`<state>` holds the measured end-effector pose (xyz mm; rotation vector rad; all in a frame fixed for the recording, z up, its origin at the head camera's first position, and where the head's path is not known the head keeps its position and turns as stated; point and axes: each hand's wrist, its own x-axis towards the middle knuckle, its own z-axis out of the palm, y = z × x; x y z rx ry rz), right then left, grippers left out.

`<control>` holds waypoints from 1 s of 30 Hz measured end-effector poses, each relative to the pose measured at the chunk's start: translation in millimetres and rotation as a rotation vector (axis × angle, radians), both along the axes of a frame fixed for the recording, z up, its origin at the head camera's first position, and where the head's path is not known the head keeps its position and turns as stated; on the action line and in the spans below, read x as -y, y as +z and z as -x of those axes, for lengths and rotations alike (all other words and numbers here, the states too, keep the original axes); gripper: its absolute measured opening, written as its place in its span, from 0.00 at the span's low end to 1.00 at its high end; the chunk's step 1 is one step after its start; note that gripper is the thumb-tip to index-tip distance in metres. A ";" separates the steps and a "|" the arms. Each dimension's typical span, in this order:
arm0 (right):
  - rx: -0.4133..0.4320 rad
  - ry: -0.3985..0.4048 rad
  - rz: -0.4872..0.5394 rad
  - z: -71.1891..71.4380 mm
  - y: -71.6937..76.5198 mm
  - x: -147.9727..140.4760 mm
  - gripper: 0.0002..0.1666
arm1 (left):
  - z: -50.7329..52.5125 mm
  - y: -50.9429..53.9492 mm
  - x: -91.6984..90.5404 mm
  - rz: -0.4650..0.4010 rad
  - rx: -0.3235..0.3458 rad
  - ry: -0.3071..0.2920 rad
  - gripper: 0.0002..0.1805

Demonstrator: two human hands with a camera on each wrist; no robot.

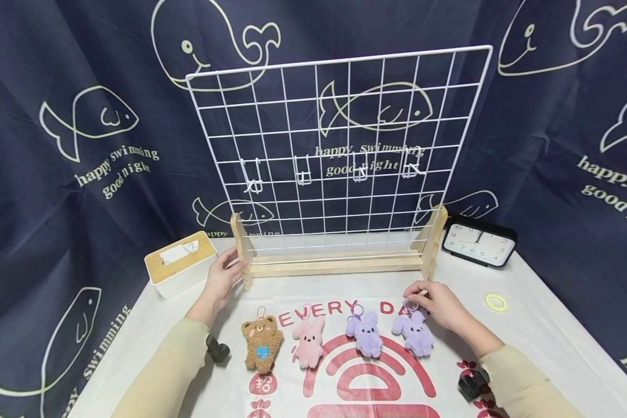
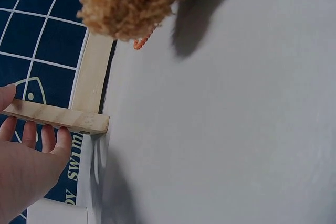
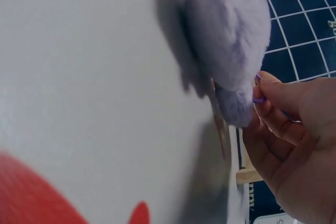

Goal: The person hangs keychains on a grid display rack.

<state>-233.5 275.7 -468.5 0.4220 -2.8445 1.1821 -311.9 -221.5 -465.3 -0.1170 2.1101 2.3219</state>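
Note:
My left hand (image 1: 222,280) grips the left wooden leg (image 1: 242,247) of the stand; in the left wrist view the thumb is on one side of the leg (image 2: 58,116), the fingers on the other. With my right hand (image 1: 438,301) I pinch the purple ring (image 3: 259,99) of the rightmost purple plush keychain (image 1: 417,337). To its left lie another purple plush keychain (image 1: 368,338), a pink one (image 1: 309,345) and a brown bear keychain (image 1: 262,347). The stand holds a white wire grid (image 1: 348,119) upright, with several white hooks (image 1: 303,177) hung in a row.
A white tissue box (image 1: 183,283) with a wooden lid stands left of the stand. At the right are a black desk clock (image 1: 479,242) and a pale yellow ring (image 1: 496,302). A navy curtain (image 1: 26,232) hangs behind the white tablecloth (image 1: 543,360).

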 end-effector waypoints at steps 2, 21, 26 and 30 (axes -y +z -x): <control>-0.011 -0.010 -0.004 -0.7 1.7 -0.2 0.04 | 0.1 0.0 0.4 0.006 0.001 -0.005 0.35; 0.006 0.013 0.161 -11.8 25.1 8.7 0.05 | -1.5 1.3 -0.1 0.015 0.003 -0.016 0.36; -0.077 0.012 0.158 -11.6 28.4 9.1 0.07 | -1.0 1.3 0.2 0.010 0.002 -0.009 0.35; -0.128 0.010 0.171 -10.4 30.4 9.5 0.09 | -0.7 0.8 0.8 0.006 0.000 -0.007 0.35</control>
